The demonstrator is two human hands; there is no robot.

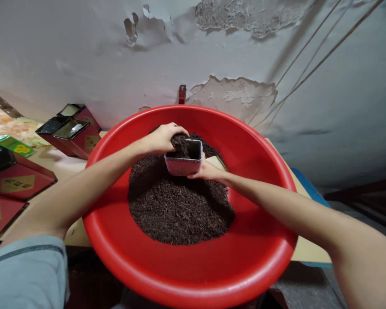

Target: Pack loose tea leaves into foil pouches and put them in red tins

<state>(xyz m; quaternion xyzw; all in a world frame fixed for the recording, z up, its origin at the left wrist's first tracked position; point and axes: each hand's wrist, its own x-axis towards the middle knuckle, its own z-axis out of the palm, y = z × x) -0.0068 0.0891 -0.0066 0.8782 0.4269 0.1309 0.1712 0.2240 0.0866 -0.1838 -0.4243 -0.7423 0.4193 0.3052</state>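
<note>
A large red plastic basin (260, 266) holds a heap of dark, loose tea leaves (180, 210). Over the heap, my right hand (209, 169) grips an open-topped pink tin (183, 165) by its right side and lower edge. My left hand (164, 138) is curled around a clump of dark tea leaves at the tin's left rim, and some leaves spill down into the opening. Behind my right hand, a pale flat piece (216, 162) lies on the heap, partly hidden.
Several pink tins with yellow labels (17, 183) stand on the table (61, 161) at left, beside a green packet (16, 146). More open tins (75, 133) stand farther back. A peeling wall (99, 64) rises behind the basin, with cords (321, 62) at right.
</note>
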